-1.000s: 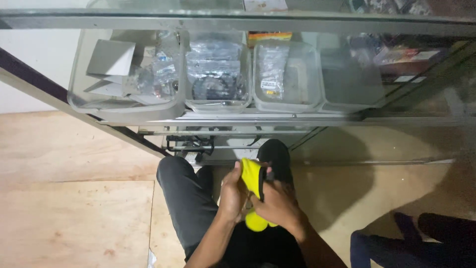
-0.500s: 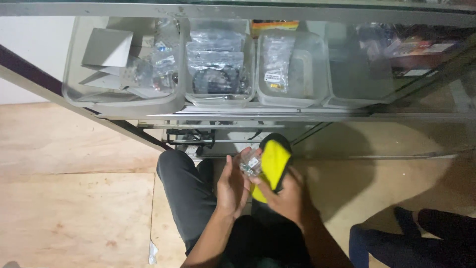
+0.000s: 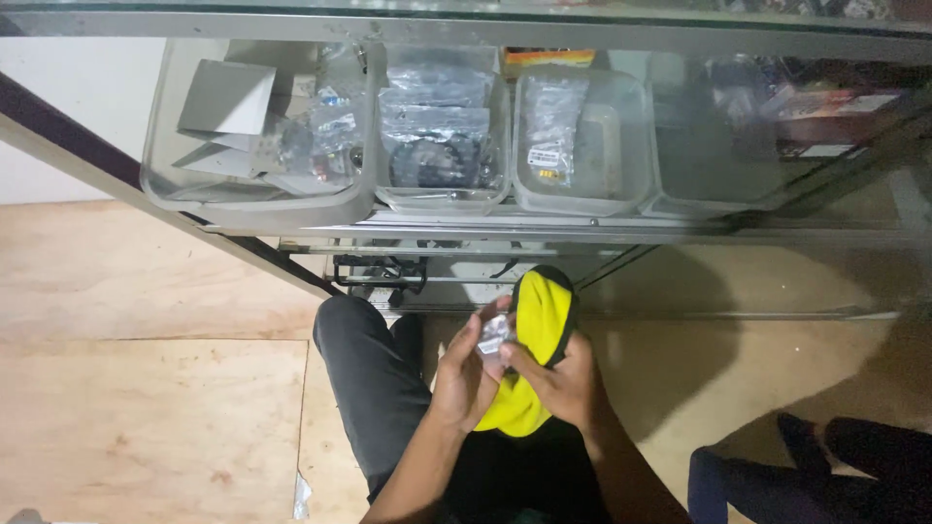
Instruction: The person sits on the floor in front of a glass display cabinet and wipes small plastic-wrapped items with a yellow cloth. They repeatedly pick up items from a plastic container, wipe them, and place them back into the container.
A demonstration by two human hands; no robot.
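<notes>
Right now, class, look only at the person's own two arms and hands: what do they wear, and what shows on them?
Both forearms are bare, with no sleeves in view. The left hand and right hand wear no gloves; no rings, watch or bands can be made out in the dim light. Dark trousers cover the legs below.

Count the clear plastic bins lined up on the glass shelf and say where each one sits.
4. A large bin at the left, holding papers; a second with bagged parts; a third right of it; a fourth at the right, dim behind reflections. More may be hidden there.
</notes>
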